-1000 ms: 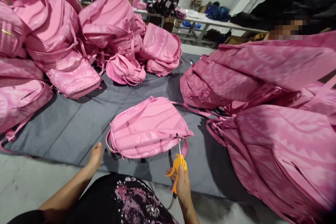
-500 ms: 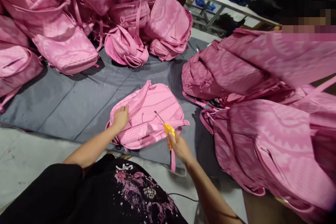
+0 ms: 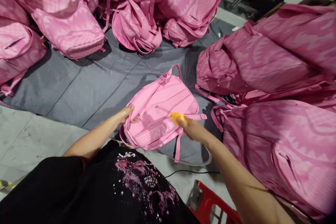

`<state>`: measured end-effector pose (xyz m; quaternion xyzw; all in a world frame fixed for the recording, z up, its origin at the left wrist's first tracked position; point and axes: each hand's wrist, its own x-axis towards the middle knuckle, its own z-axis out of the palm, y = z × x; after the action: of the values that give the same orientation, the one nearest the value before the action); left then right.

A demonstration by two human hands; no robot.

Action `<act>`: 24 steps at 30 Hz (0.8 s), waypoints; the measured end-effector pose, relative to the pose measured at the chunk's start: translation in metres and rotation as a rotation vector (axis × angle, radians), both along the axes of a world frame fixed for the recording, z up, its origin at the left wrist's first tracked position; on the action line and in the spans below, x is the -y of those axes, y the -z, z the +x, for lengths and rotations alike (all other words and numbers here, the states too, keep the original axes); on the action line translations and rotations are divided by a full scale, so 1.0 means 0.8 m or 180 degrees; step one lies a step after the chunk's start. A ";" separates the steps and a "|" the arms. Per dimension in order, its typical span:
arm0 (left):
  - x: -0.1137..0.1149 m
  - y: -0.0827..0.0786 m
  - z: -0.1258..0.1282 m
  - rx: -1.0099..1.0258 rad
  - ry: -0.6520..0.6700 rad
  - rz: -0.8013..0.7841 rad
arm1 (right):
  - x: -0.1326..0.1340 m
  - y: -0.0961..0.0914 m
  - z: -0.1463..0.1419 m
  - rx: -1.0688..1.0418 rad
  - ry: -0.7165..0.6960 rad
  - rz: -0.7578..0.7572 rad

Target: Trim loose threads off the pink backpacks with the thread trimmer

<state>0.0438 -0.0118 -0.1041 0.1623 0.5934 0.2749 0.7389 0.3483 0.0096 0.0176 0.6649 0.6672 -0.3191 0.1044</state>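
Note:
A pink backpack (image 3: pixel 170 92) lies on the grey sheet in front of me, with its perforated back panel and shoulder straps facing up. My left hand (image 3: pixel 128 113) is closed on the backpack's left end, partly covered by a strap there. My right hand (image 3: pixel 191 128) is closed on a yellow-handled tool (image 3: pixel 178 117) over the right part of the panel. The tool is blurred, and I cannot tell whether it touches the fabric.
Several patterned pink backpacks (image 3: pixel 70 31) are piled along the far side. More pink backpacks (image 3: pixel 278 129) crowd the right. The grey sheet (image 3: pixel 89 84) extends to the left. A red plastic object (image 3: pixel 210 199) and a black cable (image 3: pixel 189 171) are on the floor below.
My left hand has gone from lying on top of the backpack to gripping its left end. The backpack's top loop now stands up. The tool has turned and its thin tip no longer shows clearly.

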 end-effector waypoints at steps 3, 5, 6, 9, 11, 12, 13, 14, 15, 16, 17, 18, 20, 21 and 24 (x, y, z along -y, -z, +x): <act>-0.001 -0.002 0.006 -0.0441 0.0317 -0.0120 | 0.002 -0.020 -0.011 -0.0279 -0.0108 -0.0164; 0.001 -0.005 0.012 -0.0744 0.0383 0.0078 | 0.005 -0.034 -0.021 -0.0255 0.0067 0.0106; 0.003 -0.008 0.016 -0.0878 0.0419 0.0186 | 0.006 -0.041 -0.026 -0.0266 0.0058 0.0134; 0.017 -0.020 0.032 -0.1457 0.0594 0.0809 | 0.003 -0.058 -0.020 -0.0302 -0.0168 -0.0197; 0.033 -0.030 0.048 -0.2294 0.1059 0.1698 | -0.004 -0.065 0.003 0.0046 0.0040 -0.0016; 0.042 -0.034 0.058 -0.2736 0.1388 0.2197 | -0.008 -0.067 0.020 0.0295 0.0183 0.0165; 0.052 -0.038 0.069 -0.3101 0.1758 0.2664 | -0.009 -0.068 0.037 0.0549 0.0287 0.0313; 0.062 -0.040 0.081 -0.3312 0.2143 0.3043 | -0.009 -0.068 0.053 0.0778 0.0345 0.0406; 0.071 -0.041 0.093 -0.3348 0.2498 0.3283 | -0.006 -0.067 0.067 0.0967 0.0381 0.0444; 0.079 -0.040 0.106 -0.3300 0.2846 0.3394 | -0.001 -0.067 0.076 0.1131 0.0441 0.0470; 0.085 -0.037 0.118 -0.3240 0.3170 0.3380 | 0.006 -0.067 0.081 0.1274 0.0537 0.0518; 0.090 -0.033 0.130 -0.3212 0.3435 0.3279 | 0.015 -0.067 0.083 0.1363 0.0634 0.0569; 0.096 -0.025 0.147 -0.3281 0.3697 0.3011 | 0.035 -0.071 0.080 0.1233 0.0665 0.0379; 0.096 -0.021 0.152 -0.3332 0.3701 0.2941 | 0.045 -0.075 0.079 0.0994 0.0567 0.0016; 0.091 -0.013 0.150 -0.3195 0.3323 0.3064 | 0.072 -0.089 0.086 0.0428 0.0391 -0.0860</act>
<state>0.1640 -0.0843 -0.0939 0.8106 0.5180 0.0179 0.2725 0.4172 -0.0478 0.0888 0.7042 0.5678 -0.3665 0.2177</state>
